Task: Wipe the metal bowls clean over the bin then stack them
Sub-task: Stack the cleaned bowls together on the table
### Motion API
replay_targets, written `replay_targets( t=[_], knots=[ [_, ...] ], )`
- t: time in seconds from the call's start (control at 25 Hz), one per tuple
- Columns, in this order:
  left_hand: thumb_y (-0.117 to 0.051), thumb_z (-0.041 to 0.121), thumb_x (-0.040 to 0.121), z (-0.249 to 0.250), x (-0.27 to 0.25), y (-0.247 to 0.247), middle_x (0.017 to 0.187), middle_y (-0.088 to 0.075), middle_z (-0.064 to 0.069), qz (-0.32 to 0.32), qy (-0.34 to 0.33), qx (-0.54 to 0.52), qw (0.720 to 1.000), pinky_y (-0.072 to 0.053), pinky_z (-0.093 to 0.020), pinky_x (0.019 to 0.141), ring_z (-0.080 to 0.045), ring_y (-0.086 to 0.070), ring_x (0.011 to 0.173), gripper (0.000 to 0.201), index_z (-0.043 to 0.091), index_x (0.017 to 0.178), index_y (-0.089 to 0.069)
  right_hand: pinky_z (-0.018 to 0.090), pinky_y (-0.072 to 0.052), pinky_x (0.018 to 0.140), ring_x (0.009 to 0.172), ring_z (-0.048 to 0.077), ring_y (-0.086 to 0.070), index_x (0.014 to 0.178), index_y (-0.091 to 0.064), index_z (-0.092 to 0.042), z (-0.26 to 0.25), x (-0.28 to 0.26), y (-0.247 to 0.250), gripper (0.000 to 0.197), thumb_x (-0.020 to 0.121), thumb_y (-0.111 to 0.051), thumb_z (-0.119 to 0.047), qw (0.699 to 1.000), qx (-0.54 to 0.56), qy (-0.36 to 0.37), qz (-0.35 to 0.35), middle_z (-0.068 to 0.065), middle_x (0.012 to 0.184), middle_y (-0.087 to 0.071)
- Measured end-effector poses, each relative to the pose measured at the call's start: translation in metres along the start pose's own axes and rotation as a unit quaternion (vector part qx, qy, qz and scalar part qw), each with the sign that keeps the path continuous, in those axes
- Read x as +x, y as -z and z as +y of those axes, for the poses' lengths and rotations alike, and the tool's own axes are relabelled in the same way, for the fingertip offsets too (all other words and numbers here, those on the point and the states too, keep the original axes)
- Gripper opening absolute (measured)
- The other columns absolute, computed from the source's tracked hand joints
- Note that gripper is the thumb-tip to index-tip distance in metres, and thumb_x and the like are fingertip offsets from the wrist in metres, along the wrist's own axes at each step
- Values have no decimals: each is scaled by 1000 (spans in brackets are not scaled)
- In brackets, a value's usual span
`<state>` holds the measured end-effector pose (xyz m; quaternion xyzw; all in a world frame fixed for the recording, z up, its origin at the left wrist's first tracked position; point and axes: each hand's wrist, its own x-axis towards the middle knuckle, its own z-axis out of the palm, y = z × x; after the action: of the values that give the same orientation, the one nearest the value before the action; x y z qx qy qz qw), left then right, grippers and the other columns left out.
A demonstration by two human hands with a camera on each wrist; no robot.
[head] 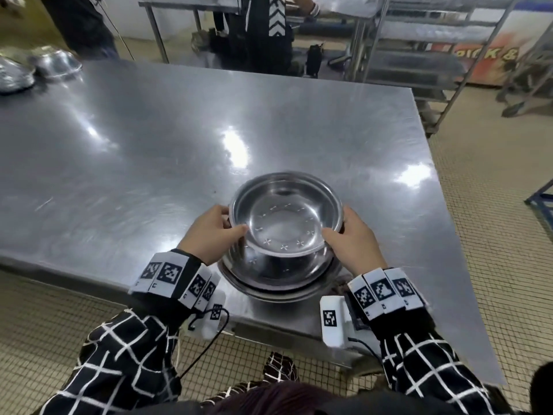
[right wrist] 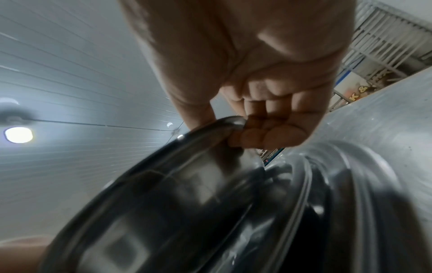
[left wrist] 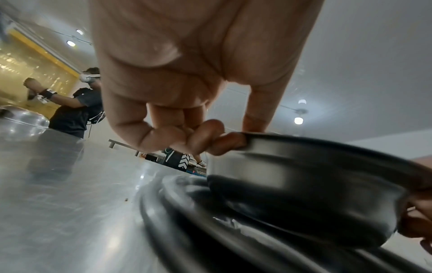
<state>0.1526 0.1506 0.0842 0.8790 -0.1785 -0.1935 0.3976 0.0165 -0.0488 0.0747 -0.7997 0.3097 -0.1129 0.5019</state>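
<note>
A shiny metal bowl (head: 285, 211) with small star marks inside hangs tilted just above a stack of metal bowls (head: 278, 277) at the near edge of the steel table (head: 149, 151). My left hand (head: 214, 232) grips its left rim, thumb inside and fingers under the lip. On the opposite rim my right hand (head: 350, 238) holds it the same way. The left wrist view shows the held bowl (left wrist: 304, 184) above the stack's rims (left wrist: 187, 221), fingers (left wrist: 224, 144) curled beneath its edge. In the right wrist view the bowl (right wrist: 175, 194) fills the frame, fingers (right wrist: 261, 133) hooked on its rim.
More upturned metal bowls (head: 57, 64) lie at the table's far left corner. People (head: 266, 28) stand beyond the far edge, near another steel table (head: 329, 10) and racks (head: 449, 55). Tiled floor (head: 493, 235) surrounds the table on the right and near side.
</note>
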Motion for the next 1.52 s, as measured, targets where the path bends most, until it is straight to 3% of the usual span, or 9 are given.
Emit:
replay_targets(
  t=[0.2,0.36,0.48,0.56,0.8,1.08,1.2,1.4,1.52],
  knots=[
    [-66,33,85,-33,10,5,87,-63,0,-36,-4,89,995,-46,-30,69,-16,-61,84,41,14,119,-51,26,-41,79,94,14,-57,123,-54,-31,4,-4,-31,40,84,-60,-21,995,-90,6,37,-7,107,-62],
    [-70,39,78,-48,20,6,90,-62,0,-21,-14,137,990,-47,-31,70,-20,-61,85,53,16,120,-46,30,-41,82,103,21,-46,116,-55,-24,7,-6,-43,34,83,-63,-21,974,-205,-31,91,2,111,-41],
    [-75,36,71,-60,32,6,111,-57,-6,-17,12,71,997,-49,-35,82,-23,-60,96,78,16,135,-36,37,-43,88,117,30,-34,135,-40,-23,12,-3,-45,63,79,-70,-27,962,-229,-94,112,9,131,-28],
    [-75,34,71,-65,40,6,108,-60,-5,-55,53,-2,997,-52,-37,84,-23,-62,96,84,17,140,-32,41,-39,99,125,34,-31,148,-22,-21,14,-1,-45,85,79,-71,-31,967,-182,-149,102,12,139,-21],
    [-68,23,80,-66,37,4,98,-61,-8,-101,98,-96,985,-57,-42,71,-23,-64,79,47,17,119,-42,42,-34,106,132,34,-38,151,-13,-15,20,-2,-48,91,82,-69,-31,975,-103,-186,65,16,149,-31],
    [-63,25,86,-94,-35,10,99,-61,-8,-60,108,-118,985,-57,-32,60,-22,-66,77,46,21,122,-35,44,-32,108,130,33,-41,153,-4,-24,24,-47,-60,93,84,-67,-31,978,-115,-172,-5,11,148,-37],
    [-64,28,87,-103,-80,10,97,-59,-4,-38,117,-100,987,-57,-35,69,-20,-65,81,47,20,122,-33,40,-36,104,127,31,-45,151,-12,-24,33,-78,-61,91,80,-69,-30,985,-99,-136,-25,10,144,-43],
    [-63,28,88,-122,-182,-12,93,-57,5,10,118,-92,989,-51,-28,66,-8,-59,79,46,17,122,-35,36,-37,102,119,24,-49,149,-19,-23,53,-157,-43,87,78,-69,-30,985,-114,-98,-79,-2,124,-50],
    [-64,28,87,-134,-229,-25,98,-59,-2,4,145,-115,983,-54,-32,66,-14,-63,81,44,17,118,-35,37,-47,89,107,22,-56,141,-33,-22,73,-202,-31,81,70,-70,-37,985,-110,-87,-102,0,121,-57]
  ],
)
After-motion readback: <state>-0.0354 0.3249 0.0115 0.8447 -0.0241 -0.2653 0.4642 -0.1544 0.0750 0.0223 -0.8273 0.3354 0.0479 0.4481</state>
